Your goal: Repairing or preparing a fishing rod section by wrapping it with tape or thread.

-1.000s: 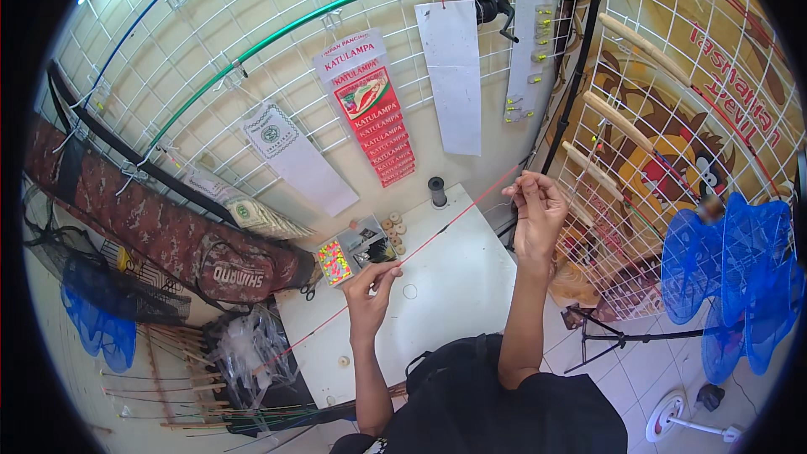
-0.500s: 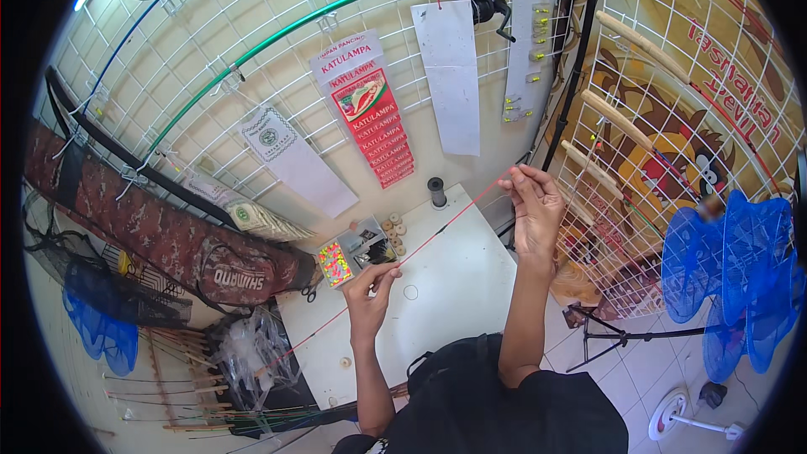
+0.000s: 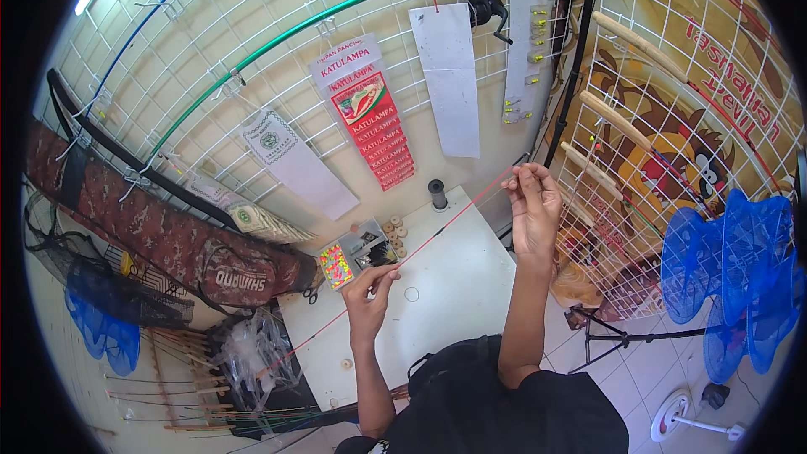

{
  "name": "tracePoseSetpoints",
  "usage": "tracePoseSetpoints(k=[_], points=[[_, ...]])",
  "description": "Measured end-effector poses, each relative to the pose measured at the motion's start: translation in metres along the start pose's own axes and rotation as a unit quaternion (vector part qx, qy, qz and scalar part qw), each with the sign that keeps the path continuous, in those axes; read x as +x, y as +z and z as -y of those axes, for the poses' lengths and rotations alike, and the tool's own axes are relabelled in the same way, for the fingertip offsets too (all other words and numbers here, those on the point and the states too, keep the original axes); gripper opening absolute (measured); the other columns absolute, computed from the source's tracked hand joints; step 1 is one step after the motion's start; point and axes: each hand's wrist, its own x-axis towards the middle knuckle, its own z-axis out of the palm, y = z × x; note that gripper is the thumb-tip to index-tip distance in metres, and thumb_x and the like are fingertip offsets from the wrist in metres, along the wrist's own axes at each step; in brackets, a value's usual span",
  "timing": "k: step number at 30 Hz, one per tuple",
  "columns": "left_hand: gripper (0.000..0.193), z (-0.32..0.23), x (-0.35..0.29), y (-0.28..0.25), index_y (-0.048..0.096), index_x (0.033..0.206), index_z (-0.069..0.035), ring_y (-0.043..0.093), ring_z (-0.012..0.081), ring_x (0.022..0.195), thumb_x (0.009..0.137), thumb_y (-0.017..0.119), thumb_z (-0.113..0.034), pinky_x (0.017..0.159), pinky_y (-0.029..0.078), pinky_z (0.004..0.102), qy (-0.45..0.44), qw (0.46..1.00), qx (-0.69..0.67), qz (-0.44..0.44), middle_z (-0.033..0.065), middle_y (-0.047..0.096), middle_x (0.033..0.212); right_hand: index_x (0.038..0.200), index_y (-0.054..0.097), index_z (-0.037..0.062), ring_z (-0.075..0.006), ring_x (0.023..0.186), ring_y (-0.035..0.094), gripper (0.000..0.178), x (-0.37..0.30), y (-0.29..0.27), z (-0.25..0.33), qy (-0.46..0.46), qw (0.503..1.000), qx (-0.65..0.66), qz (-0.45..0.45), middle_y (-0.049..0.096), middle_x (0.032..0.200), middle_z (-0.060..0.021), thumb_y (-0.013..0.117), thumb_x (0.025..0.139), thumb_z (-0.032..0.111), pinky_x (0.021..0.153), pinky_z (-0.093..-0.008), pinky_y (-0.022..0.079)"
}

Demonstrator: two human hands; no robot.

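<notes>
A thin red fishing rod (image 3: 469, 208) with a short black section slants across the white table (image 3: 458, 277), from the lower left up to the right. My left hand (image 3: 370, 298) pinches it near its middle between thumb and fingers. At the upper right end, my right hand (image 3: 535, 210) pinches the thin tip with fingertips. Under the rod lie a thin loop (image 3: 411, 293) and, nearer me, a small beige disc (image 3: 346, 363). Beyond my left hand stand a box of bright-coloured pieces (image 3: 334, 267), several beige spools (image 3: 395, 235) and a dark spool (image 3: 436, 194).
A white wire grid at the back carries a green rod (image 3: 336, 18) with a black reel (image 3: 481, 10). A camouflage rod bag (image 3: 168, 235) leans at left beside crumpled clear plastic (image 3: 252, 353). Blue nets (image 3: 727, 277) hang at right. Scissors (image 3: 310, 295) lie at the table's left edge.
My right hand has turned slightly at the rod's tip, its fingers shifting a little. My left hand keeps its pinch in nearly the same place.
</notes>
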Motion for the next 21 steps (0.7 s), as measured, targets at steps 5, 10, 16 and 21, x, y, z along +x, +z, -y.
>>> tracePoseSetpoints(k=[5,10,16,21], points=[[0.010,-0.003,0.000,0.000,0.073,0.096,-0.001,0.053,0.0039,0.061,0.088,0.070,-0.005,0.054,0.040,0.0200,0.009,1.000,0.005,-0.004,0.0030,0.070,0.077,0.103,0.064,0.0017,-0.0132,0.078,0.061,0.014,0.001,0.004,0.002,-0.002,1.000,0.005,-0.006,0.066,0.093,-0.0077,0.069,0.090,0.005,0.082,-0.0316,0.056],[0.009,-0.006,-0.001,0.002,0.073,0.095,-0.001,0.052,0.0039,0.059,0.088,0.070,-0.005,0.054,0.040,0.0203,0.019,1.000,-0.009,-0.017,0.0029,0.070,0.076,0.104,0.063,0.0040,-0.0119,0.074,0.058,0.017,0.002,0.005,-0.003,-0.009,1.000,0.013,-0.024,0.067,0.093,-0.0074,0.070,0.089,0.004,0.080,-0.0319,0.055],[0.009,-0.003,-0.002,0.000,0.073,0.095,-0.001,0.051,0.0042,0.057,0.088,0.069,-0.004,0.053,0.041,0.0206,0.016,1.000,0.002,-0.009,0.0039,0.070,0.077,0.104,0.058,0.0057,-0.0098,0.074,0.057,0.022,0.002,0.007,-0.005,-0.030,0.997,0.054,-0.036,0.068,0.094,-0.0091,0.071,0.087,0.001,0.075,-0.0290,0.052],[0.009,-0.005,-0.003,0.000,0.073,0.095,-0.001,0.053,0.0044,0.059,0.088,0.069,-0.004,0.054,0.041,0.0205,-0.002,1.000,-0.001,-0.010,0.0038,0.070,0.077,0.103,0.058,0.0067,-0.0107,0.076,0.060,0.023,0.001,0.011,-0.003,-0.052,0.996,0.049,-0.051,0.069,0.092,-0.0078,0.072,0.086,0.000,0.074,-0.0283,0.051]])
